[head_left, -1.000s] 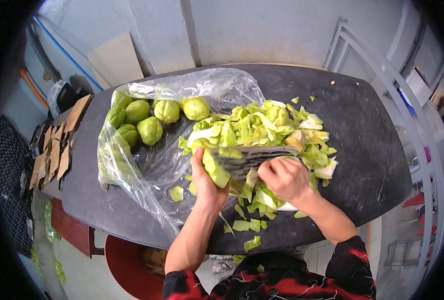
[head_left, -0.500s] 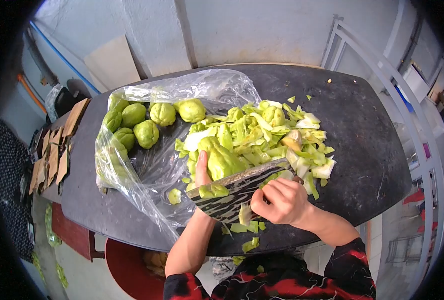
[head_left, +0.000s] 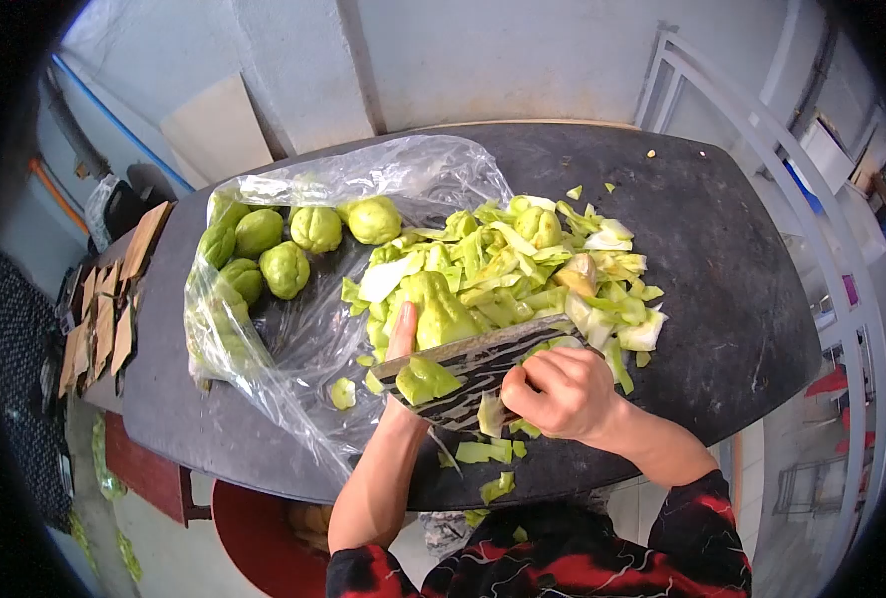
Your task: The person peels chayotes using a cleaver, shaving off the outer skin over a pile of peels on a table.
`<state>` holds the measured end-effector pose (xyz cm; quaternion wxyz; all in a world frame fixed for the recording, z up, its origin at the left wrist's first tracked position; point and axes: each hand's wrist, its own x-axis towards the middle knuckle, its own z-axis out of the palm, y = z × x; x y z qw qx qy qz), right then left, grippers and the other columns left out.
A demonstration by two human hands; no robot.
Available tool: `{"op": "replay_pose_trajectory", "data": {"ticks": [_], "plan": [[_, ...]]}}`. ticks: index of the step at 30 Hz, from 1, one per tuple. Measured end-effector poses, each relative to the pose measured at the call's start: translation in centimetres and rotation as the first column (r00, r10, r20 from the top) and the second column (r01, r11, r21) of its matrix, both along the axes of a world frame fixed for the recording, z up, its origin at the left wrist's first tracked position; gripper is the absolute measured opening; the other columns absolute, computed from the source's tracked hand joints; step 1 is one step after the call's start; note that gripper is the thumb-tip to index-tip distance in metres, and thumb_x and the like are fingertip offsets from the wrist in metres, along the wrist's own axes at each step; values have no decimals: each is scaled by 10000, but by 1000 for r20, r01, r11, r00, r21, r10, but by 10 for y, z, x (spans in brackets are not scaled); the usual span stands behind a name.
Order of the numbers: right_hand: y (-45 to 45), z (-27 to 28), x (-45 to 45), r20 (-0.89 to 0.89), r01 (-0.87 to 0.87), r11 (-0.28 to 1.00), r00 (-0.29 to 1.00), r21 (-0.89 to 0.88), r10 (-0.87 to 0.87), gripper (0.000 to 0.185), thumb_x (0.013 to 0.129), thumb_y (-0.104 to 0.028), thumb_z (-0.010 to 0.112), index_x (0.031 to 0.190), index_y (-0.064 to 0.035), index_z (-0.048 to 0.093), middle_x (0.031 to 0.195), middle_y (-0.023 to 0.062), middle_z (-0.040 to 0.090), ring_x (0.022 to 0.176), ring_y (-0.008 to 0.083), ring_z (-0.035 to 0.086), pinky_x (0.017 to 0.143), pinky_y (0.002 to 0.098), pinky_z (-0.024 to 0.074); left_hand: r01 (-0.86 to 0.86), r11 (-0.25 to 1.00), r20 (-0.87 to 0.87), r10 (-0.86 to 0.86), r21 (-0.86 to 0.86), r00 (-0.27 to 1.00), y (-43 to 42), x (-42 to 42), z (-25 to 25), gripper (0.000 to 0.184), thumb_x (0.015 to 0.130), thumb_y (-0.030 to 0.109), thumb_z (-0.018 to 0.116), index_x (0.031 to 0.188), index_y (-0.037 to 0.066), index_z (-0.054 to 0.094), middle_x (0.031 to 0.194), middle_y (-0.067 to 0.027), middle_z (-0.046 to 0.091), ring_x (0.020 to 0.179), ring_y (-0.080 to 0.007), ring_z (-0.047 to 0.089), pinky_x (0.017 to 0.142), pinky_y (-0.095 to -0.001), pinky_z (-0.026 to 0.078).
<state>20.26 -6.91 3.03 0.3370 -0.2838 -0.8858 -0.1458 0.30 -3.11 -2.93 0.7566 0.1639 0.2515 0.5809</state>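
Observation:
My left hand point(head_left: 401, 339) is closed around a pale green chayote point(head_left: 435, 311), its thumb on the near left side and its other fingers hidden. In my right hand point(head_left: 565, 395) is a wide-bladed knife point(head_left: 478, 375) with dark, streaky marks on its face. The blade lies slanted against the chayote's near side, and a piece of green peel point(head_left: 426, 381) clings to it. Behind both hands spreads a heap of chayote peelings point(head_left: 508, 254), with some chayotes partly buried in it.
Several whole chayotes point(head_left: 315, 229) sit at the left in an opened clear plastic bag point(head_left: 423, 164) on the dark table point(head_left: 712, 299). Loose peel bits point(head_left: 485, 450) lie by the near edge. Below it stands a red tub point(head_left: 244, 538). A grey metal railing point(head_left: 762, 130) runs along the right.
The knife has shifted slightly along the chayote, and the peel piece on its blade looks larger. Both hands keep their hold. The whole view has moved a little.

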Motion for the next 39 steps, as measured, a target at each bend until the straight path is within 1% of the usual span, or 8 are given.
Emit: {"op": "replay_pose_trajectory", "data": {"ticks": [2, 5, 13, 17, 23, 28, 36, 39], "plan": [[7, -3, 1, 7, 61, 998, 998, 14, -61, 96, 770, -103, 621, 825, -93, 544, 579, 5, 461, 488, 141, 571, 424, 284, 466, 123, 992, 87, -126, 37, 988, -8, 2, 13, 522, 990, 468, 485, 1332, 73, 493, 1239, -147, 604, 1072, -277, 630, 927, -426, 527], [34, -18, 11, -17, 155, 985, 988, -72, -156, 70, 790, -92, 618, 809, -98, 551, 595, 32, 525, 506, 167, 623, 426, 310, 495, -30, 996, -193, 45, 78, 980, -6, 9, 6, 564, 976, 530, 466, 1320, 84, 498, 1262, -155, 596, 1072, -299, 632, 930, -446, 526], [5, -1, 1, -21, 35, 999, 999, 34, -34, 71, 799, -139, 615, 823, -110, 554, 574, -6, 452, 475, 128, 541, 405, 280, 445, 154, 987, 105, -148, -55, 983, -6, 2, 5, 417, 1003, 425, 505, 1261, 98, 513, 1121, -116, 627, 967, -260, 656, 848, -427, 553], [47, -24, 24, 24, 291, 953, 957, -83, -290, 47, 875, -111, 580, 855, -102, 539, 575, 31, 551, 440, 177, 604, 365, 316, 478, 88, 991, -148, -73, 103, 986, -8, 10, 12, 426, 1019, 411, 465, 1286, 81, 499, 1132, -117, 626, 996, -211, 652, 828, -359, 559], [0, 6, 4, 22, 0, 1000, 1000, 4, 0, 72, 766, -121, 616, 799, -105, 555, 568, -19, 451, 480, 112, 562, 419, 262, 458, 131, 991, -46, -129, 37, 991, -9, 4, 5, 461, 1011, 417, 467, 1299, 59, 504, 1193, -139, 611, 1026, -275, 642, 897, -413, 541], [44, -22, 16, 54, 270, 961, 962, -60, -267, 65, 827, -79, 584, 786, -102, 540, 575, 28, 552, 487, 171, 626, 413, 320, 505, 85, 996, -208, -79, 18, 975, -9, 6, 6, 437, 1024, 405, 439, 1320, 86, 474, 1124, -124, 629, 1013, -251, 648, 883, -414, 545], [6, -1, 6, -8, 7, 1000, 1000, -2, -7, 110, 751, -125, 632, 791, -99, 533, 572, -19, 441, 488, 126, 556, 428, 268, 455, 179, 980, 115, -168, -87, 979, -8, 2, 15, 594, 983, 549, 443, 1315, 61, 516, 1197, -155, 635, 1039, -295, 650, 954, -454, 515], [2, 3, 3, 19, -8, 1000, 1000, 12, 8, 107, 754, -127, 629, 788, -97, 532, 572, -18, 436, 489, 123, 554, 427, 263, 453, 34, 999, -69, -33, 16, 997, -2, 1, 0, 548, 990, 498, 489, 1315, 58, 516, 1202, -155, 635, 1036, -280, 649, 925, -430, 531]]}}
